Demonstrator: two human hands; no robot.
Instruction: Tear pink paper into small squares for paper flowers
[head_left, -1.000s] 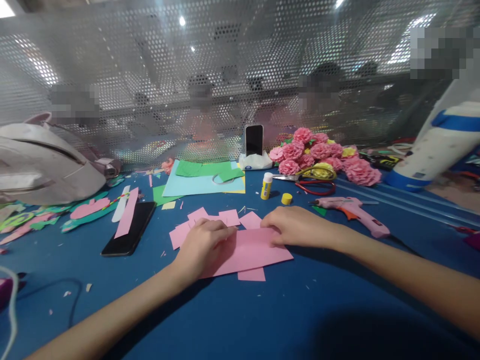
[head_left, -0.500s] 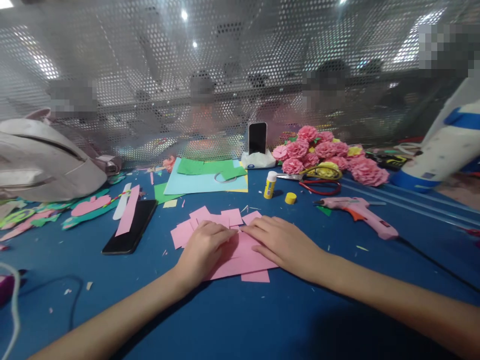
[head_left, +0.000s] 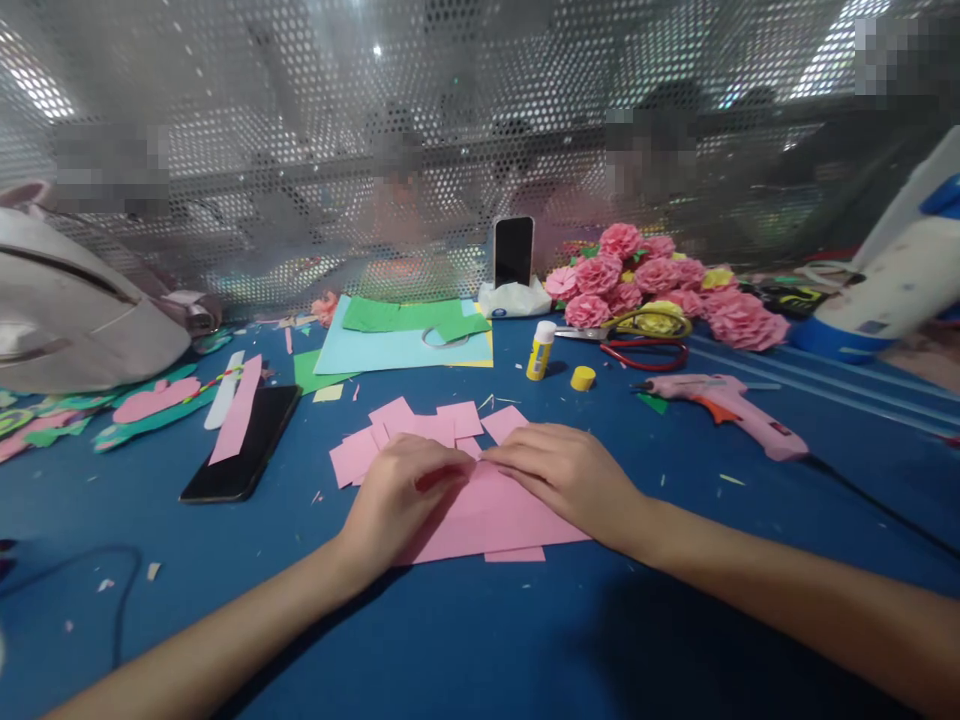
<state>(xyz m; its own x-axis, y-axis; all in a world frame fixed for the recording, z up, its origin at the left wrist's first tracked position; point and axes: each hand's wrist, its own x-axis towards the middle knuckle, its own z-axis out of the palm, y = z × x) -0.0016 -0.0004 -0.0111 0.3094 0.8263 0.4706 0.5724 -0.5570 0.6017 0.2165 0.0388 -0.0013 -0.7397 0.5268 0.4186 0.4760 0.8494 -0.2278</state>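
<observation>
A sheet of pink paper (head_left: 495, 525) lies flat on the blue table in front of me. At its far edge the fingertips of both hands almost meet. My left hand (head_left: 401, 495) is curled, with thumb and fingers closed on that edge. From the other side my right hand (head_left: 574, 480) grips the same edge, its fingers pressed together and its thumb mostly hidden. Small pink paper squares (head_left: 351, 457) are scattered just beyond the sheet, and another pink piece (head_left: 517, 554) sticks out under its near edge.
Beyond the squares stand a glue stick (head_left: 538, 355) and its yellow cap (head_left: 583, 378). Scissors (head_left: 645, 355), paper flowers (head_left: 622, 285) and a pink glue gun (head_left: 742, 405) lie to the right. A black phone (head_left: 262, 440) lies left; coloured sheets (head_left: 375, 352) lie behind.
The view has shifted slightly. More of the pink sheet shows between my hands, with its right corner further out. Both hands stay at its far edge, fingertips still close together.
</observation>
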